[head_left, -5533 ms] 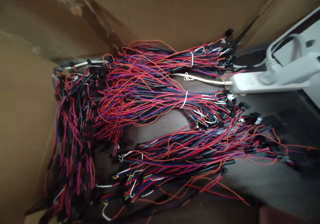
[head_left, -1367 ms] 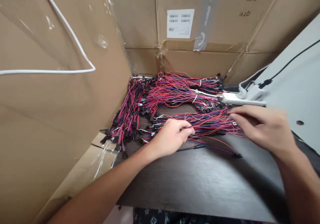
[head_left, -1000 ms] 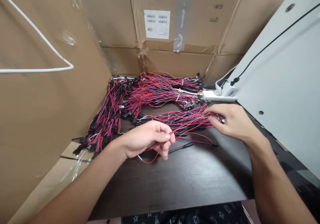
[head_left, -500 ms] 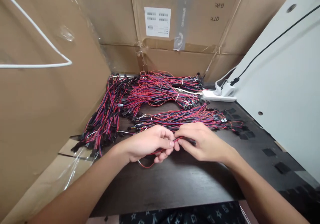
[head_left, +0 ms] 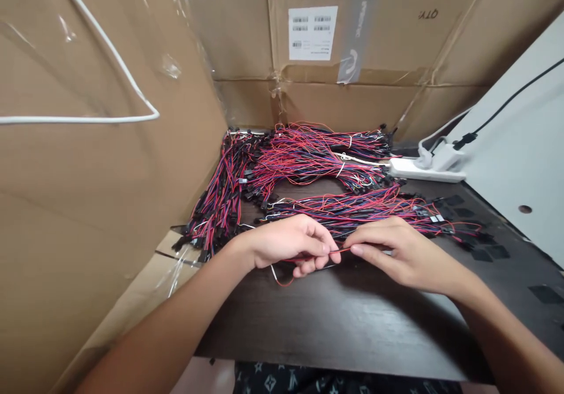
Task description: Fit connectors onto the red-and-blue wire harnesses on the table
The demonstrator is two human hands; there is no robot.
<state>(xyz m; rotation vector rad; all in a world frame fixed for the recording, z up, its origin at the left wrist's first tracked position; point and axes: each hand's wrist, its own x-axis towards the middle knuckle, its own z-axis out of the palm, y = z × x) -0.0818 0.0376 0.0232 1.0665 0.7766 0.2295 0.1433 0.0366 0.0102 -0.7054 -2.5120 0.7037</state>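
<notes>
A thin red and black wire lead (head_left: 338, 251) runs between my two hands above the front part of the dark table. My left hand (head_left: 299, 244) pinches it between thumb and fingers, the other fingers curled beneath. A loose red end with a white tip (head_left: 274, 273) hangs below this hand. On the right, my right hand (head_left: 388, 250) grips the same wire between thumb and forefinger. Just behind both hands lies a bundle of red, black and blue wires (head_left: 339, 209) with dark connectors. What the right palm covers is hidden.
More wire bundles (head_left: 304, 156) lie at the back, some tied with white string, and another pile (head_left: 222, 188) at the left. A white power strip (head_left: 427, 171) with plugs stands back right. Cardboard (head_left: 247, 36) walls the left and back; a white panel (head_left: 524, 147) the right.
My hands have moved slightly apart, with more of the wire showing between them. The whole view has shifted, so everything appears further right.
</notes>
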